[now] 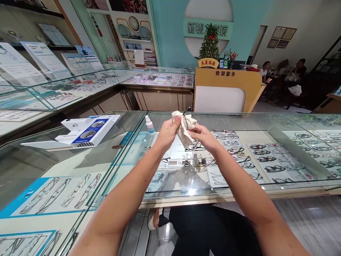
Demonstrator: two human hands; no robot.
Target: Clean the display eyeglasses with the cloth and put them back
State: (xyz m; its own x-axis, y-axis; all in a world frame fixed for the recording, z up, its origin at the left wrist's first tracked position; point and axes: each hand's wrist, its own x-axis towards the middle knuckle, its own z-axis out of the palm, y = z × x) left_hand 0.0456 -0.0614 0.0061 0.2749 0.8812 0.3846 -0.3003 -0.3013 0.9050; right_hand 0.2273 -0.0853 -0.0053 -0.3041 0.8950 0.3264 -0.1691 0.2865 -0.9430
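Both of my hands are raised above the glass display counter [183,193], close together around a cream cloth [183,137]. My left hand [168,132] pinches the cloth from the left, thumb on top. From the right, my right hand [204,137] grips the cloth with its fingers bent. A pair of dark-framed eyeglasses [187,111] is wrapped in the cloth; a thin dark temple sticks out at the top, and the rest is mostly hidden. Left of my hands a small white spray bottle [149,125] stands on the glass.
An opened white and blue box [87,133] lies on the left counter. Rows of eyeglasses [274,167] fill the case under the glass. Behind are more glass cases [160,78] and a wooden cashier desk [222,78] with a plant. People sit at the far right.
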